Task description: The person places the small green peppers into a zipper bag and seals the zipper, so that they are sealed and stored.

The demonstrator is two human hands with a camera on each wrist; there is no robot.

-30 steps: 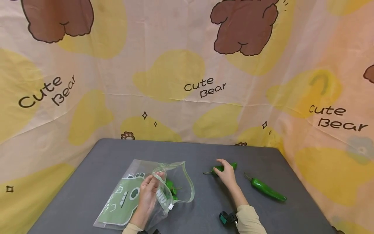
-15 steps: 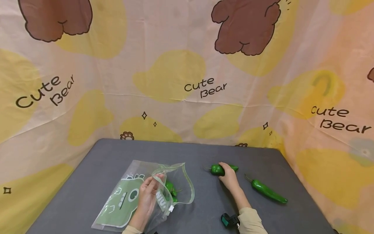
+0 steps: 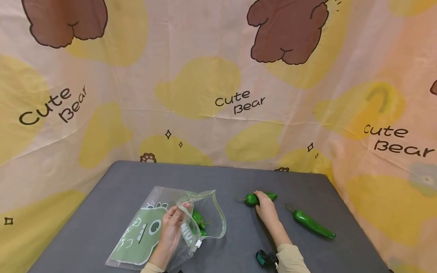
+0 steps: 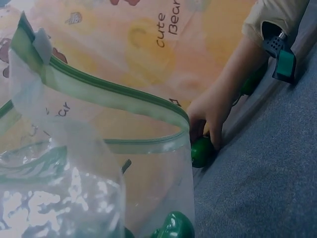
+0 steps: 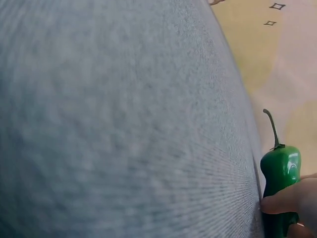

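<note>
Green pepper (image 3: 252,200) in right hand (image 3: 267,209); stem (image 5: 275,135) leftward

Gripped pepper (image 3: 252,200): middle hidden under the right hand (image 3: 267,208); tip cut off in the right wrist view.
Tabletop (image 5: 109,114): blurred in that view.
Bagged peppers (image 3: 198,219): partly hidden by the bag (image 3: 141,235); count unclear.
Printed bears (image 3: 288,34): heads cut off.

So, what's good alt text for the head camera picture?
A person's right hand grips a long, glossy green pepper, while the left hand holds an open, clear plastic zip bag with green peppers inside. Another long green pepper lies to the right on the grey table.
</note>
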